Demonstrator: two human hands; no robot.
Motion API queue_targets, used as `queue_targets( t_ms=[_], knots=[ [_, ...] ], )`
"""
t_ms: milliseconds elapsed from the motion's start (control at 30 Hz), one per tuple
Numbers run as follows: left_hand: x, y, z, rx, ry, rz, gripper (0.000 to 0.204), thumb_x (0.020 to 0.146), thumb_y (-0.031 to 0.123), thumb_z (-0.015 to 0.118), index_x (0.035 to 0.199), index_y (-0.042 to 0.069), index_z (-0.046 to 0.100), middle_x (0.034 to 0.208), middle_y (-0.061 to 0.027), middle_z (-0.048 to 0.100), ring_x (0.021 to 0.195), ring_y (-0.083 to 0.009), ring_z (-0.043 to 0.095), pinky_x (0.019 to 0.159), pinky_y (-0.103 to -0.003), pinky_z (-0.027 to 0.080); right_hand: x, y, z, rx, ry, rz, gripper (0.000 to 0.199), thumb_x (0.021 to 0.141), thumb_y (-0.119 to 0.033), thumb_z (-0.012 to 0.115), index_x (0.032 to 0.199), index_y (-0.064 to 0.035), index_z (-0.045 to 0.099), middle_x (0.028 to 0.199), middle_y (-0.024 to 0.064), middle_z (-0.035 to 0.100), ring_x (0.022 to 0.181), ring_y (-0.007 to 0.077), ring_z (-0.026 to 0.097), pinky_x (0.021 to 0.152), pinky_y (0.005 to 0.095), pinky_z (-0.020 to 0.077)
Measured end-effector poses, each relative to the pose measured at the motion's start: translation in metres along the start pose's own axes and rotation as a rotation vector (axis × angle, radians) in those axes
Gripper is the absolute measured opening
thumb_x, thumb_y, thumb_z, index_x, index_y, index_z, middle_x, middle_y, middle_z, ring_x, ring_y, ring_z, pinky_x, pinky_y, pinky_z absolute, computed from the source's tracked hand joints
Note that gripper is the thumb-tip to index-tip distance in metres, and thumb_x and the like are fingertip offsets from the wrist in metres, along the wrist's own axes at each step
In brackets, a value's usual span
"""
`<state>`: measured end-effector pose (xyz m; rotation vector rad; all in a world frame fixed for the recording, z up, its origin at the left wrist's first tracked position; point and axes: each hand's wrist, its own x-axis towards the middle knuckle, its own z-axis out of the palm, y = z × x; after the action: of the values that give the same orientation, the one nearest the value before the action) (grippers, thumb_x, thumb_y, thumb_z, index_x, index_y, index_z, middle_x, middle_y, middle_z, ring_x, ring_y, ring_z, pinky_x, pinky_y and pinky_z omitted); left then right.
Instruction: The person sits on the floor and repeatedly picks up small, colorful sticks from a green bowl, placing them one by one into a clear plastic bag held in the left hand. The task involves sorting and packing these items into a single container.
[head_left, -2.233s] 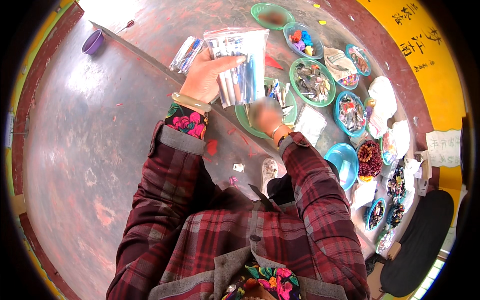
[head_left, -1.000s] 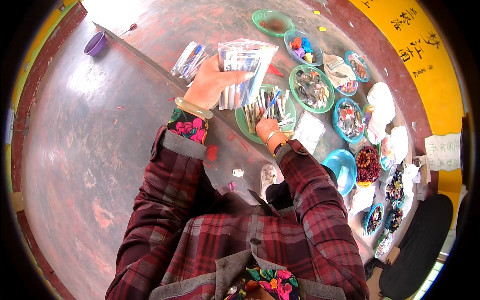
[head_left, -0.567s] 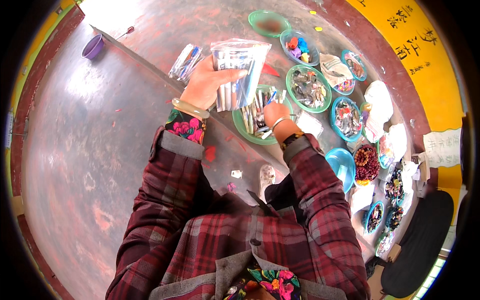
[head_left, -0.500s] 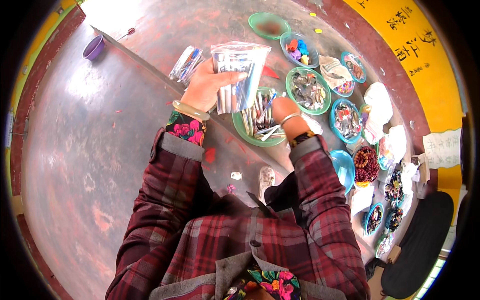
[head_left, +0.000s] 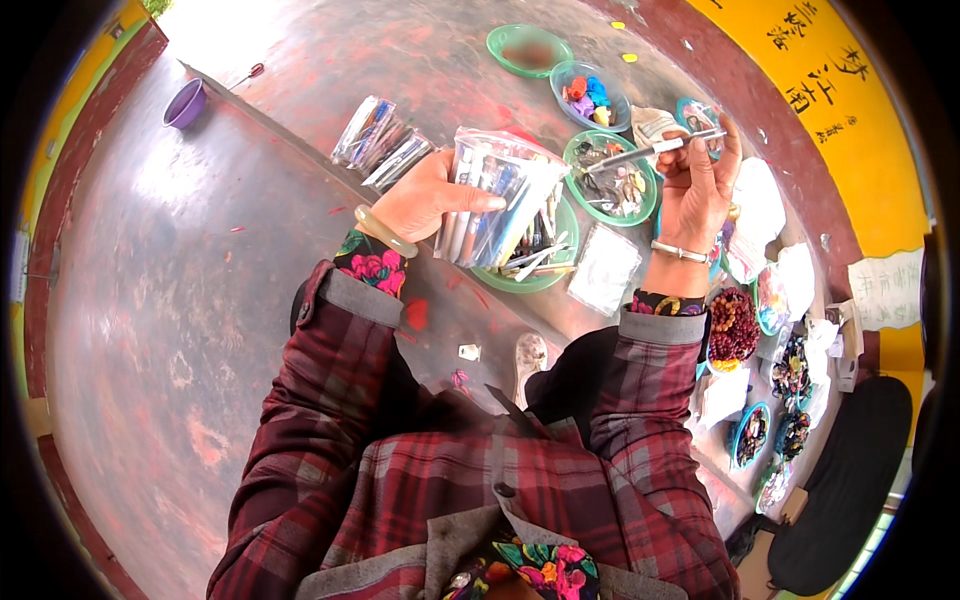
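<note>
The left hand (head_left: 425,203) is gripping a clear bag (head_left: 515,225) of pens by its nine o'clock side, thumb pressing across the front; its other fingers are hiding behind. The right hand (head_left: 695,200), out towards two o'clock from the bag, is pinching a single pen (head_left: 640,157) between thumb and fingertips near its far end, the shaft slanting down towards eight o'clock.

The bag is probably feeling light but lopsided, its thin film slipping easily against the packed pens; a firm hold around the middle, squeezing film and pens together, would be steadiest. The pen is looking stiff, smooth and light, likely to roll, so pinching mid-barrel should suit it.

The bag's film is glossy and wrinkled, bulging with straight round barrels. At five o'clock from it, a round green basin (head_left: 520,289) is holding loose pens. Flat, crinkled clear packets (head_left: 605,268) are lying at four o'clock on the rough, red-streaked floor (head_left: 180,300), and filled packs of pens (head_left: 370,135) are resting at ten. A second green basin (head_left: 610,222) is sitting at three o'clock, holding small mixed things.
</note>
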<state>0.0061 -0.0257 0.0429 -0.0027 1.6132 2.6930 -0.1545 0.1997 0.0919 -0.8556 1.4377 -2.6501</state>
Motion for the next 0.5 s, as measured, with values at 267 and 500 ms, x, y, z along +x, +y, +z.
queue_targets(
  t_ms=[267, 500],
  knots=[
    [0.004, -0.014, 0.004, 0.026, -0.094, -0.117, 0.05, 0.073, -0.001, 0.067, 0.12, -0.002, 0.05, 0.108, -0.0085, 0.06, 0.1, -0.0166, 0.057, 0.088, -0.032, 0.044, -0.007, -0.005, 0.016, -0.031, -0.121, 0.013, 0.041, 0.089, -0.01, 0.055, 0.127, -0.0065, 0.04, 0.085, 0.0141, 0.065, 0.065, 0.0146, 0.059, 0.059, 0.0253, 0.0483],
    [0.005, -0.016, 0.004, 0.067, -0.123, -0.11, 0.044, 0.076, 0.003, 0.067, 0.116, -0.002, 0.052, 0.105, -0.0081, 0.061, 0.097, -0.016, 0.057, 0.088, -0.031, 0.044, -0.009, 0.001, 0.017, -0.068, -0.195, 0.147, 0.043, 0.088, -0.01, 0.056, 0.128, -0.006, 0.041, 0.082, 0.0129, 0.065, 0.064, 0.0125, 0.059, 0.056, 0.0236, 0.0475]
  ],
)
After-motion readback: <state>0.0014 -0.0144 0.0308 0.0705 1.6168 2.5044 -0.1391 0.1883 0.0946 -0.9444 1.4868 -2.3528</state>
